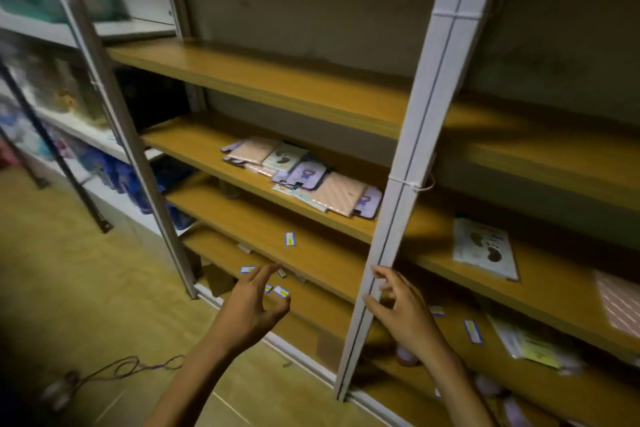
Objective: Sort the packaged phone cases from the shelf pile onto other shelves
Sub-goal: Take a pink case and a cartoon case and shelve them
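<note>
A pile of packaged phone cases (304, 173) in pink, white and purple lies on the second wooden shelf (207, 149), left of the white upright post (415, 156). Right of the post on the same shelf lie a single white case with dark footprints (485, 248) and a pink striped case (620, 302). My left hand (252, 305) hovers empty in front of the lower shelves, fingers loosely spread. My right hand (401, 308) is beside the post with fingers loosely curled, holding nothing.
The top wooden shelf (277, 80) is bare. Small blue and yellow labels (290, 239) dot the shelf edges. More packets (526, 343) lie on a lower right shelf. A white rack with colourful goods (69, 107) stands at left. A cord (131, 366) lies on the floor.
</note>
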